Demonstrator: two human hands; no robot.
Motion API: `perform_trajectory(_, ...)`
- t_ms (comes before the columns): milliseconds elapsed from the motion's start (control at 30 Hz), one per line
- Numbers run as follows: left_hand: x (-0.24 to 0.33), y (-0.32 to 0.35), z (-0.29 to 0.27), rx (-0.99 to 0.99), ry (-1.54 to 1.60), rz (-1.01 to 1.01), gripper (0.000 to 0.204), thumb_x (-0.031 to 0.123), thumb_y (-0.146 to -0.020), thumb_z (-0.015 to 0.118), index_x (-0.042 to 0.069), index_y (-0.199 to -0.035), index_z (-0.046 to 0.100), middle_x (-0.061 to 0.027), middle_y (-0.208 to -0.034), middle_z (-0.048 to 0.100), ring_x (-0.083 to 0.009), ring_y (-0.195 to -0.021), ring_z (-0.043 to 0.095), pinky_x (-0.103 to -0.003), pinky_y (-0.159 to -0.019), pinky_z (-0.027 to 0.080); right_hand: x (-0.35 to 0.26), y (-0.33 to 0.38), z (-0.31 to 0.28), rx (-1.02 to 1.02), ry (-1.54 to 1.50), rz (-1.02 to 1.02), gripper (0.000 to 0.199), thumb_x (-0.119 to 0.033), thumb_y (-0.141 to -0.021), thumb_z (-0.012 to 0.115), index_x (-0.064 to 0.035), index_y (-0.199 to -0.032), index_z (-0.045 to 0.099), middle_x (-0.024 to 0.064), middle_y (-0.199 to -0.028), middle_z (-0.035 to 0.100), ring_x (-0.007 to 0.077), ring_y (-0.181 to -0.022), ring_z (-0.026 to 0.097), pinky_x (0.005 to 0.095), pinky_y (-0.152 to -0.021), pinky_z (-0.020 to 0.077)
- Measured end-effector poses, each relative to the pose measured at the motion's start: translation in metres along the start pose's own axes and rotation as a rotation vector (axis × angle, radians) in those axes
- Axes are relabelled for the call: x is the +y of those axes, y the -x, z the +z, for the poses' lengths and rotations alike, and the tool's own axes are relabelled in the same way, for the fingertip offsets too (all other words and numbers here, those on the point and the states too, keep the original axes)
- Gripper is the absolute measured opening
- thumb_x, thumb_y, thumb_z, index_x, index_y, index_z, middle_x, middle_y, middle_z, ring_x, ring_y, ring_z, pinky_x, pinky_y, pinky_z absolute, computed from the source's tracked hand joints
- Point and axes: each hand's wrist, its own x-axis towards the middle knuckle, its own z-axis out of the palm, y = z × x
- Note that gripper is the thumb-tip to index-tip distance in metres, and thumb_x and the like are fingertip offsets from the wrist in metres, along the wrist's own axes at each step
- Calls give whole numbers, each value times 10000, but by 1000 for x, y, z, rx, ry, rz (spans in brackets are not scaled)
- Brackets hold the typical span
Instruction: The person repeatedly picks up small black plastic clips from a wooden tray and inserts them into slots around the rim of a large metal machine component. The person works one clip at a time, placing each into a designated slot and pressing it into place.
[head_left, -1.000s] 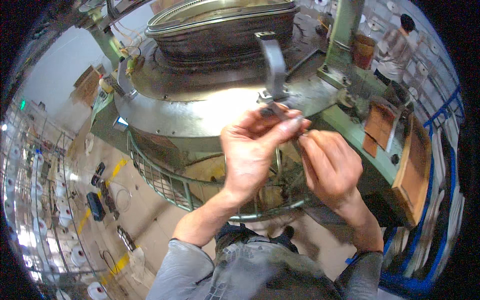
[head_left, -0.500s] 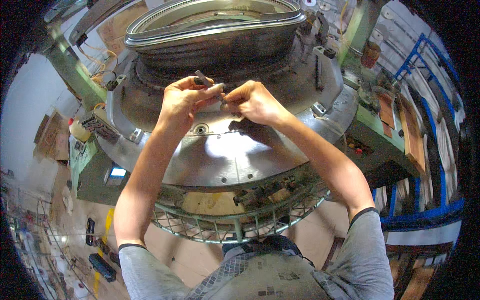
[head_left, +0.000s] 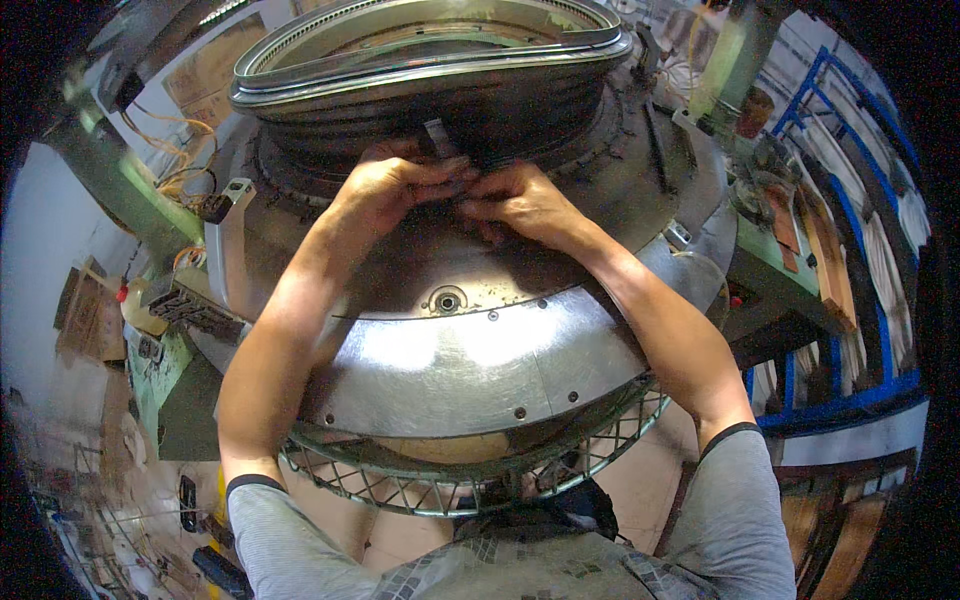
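Observation:
My left hand [head_left: 395, 187] is closed around a small flat grey metal piece [head_left: 437, 137], whose end sticks up past the fingers. My right hand [head_left: 528, 206] meets it fingertip to fingertip, thumb and fingers pinched together; whatever lies between them is too small and dark to make out. Both hands are over the dark sloping top of a large round metal machine [head_left: 475, 345], just in front of its raised ring [head_left: 440, 75]. Below them, a round fitting [head_left: 447, 300] is set in the metal.
Green posts rise at the left [head_left: 135, 175] and right [head_left: 735, 75]. A green metal lattice rail [head_left: 470, 495] curves between my body and the machine. At the right stands a blue frame [head_left: 845, 420] with pale cloth, near wooden boards [head_left: 825, 255]. Orange cables [head_left: 175, 150] hang at the left.
My view has shifted, and the front metal plate shows lower down. Both hands have moved closer to the raised ring, fingertips still together. The grey metal piece now points more upright.

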Motion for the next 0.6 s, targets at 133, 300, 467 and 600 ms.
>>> perform_trajectory(133, -14, -14, -6, -47, 180, 76, 238, -27, -888, 685, -28, -1124, 647, -157, -1081, 696, -295, -1070, 684, -416, -951, 586, 4, 0, -1, 38, -85, 32, 199, -192, -927, 710, -5, -868, 742, 42, -690, 673, 117, -583, 603, 291, -531, 483)
perform_trajectory(300, -18, -6, -8, 12, 168, 113, 371, -1, -893, 681, -58, -1248, 588, -167, -1211, 651, -313, -1108, 657, -433, -1009, 550, 8, 5, -4, 307, 55, 9, 172, -138, -883, 677, -12, -956, 768, 95, -792, 745, 176, -626, 655, 353, -605, 542)
perform_trajectory(467, -13, 3, 6, 145, -332, 668, 178, -49, -845, 722, -19, -1018, 694, -122, -978, 722, -256, -887, 720, -373, -819, 595, 12, 8, -8, 412, 245, -101, 206, -175, -855, 689, -8, -947, 765, 185, -853, 748, 225, -671, 695, 380, -652, 547)
perform_trajectory(600, -11, 6, 7, 316, -1306, 1236, 299, -107, -732, 634, 53, -959, 743, -153, -968, 736, -310, -855, 730, -367, -726, 595, 14, 7, -2, 380, 316, -24, 203, -183, -842, 711, -16, -941, 768, 209, -861, 739, 237, -704, 714, 375, -667, 548)
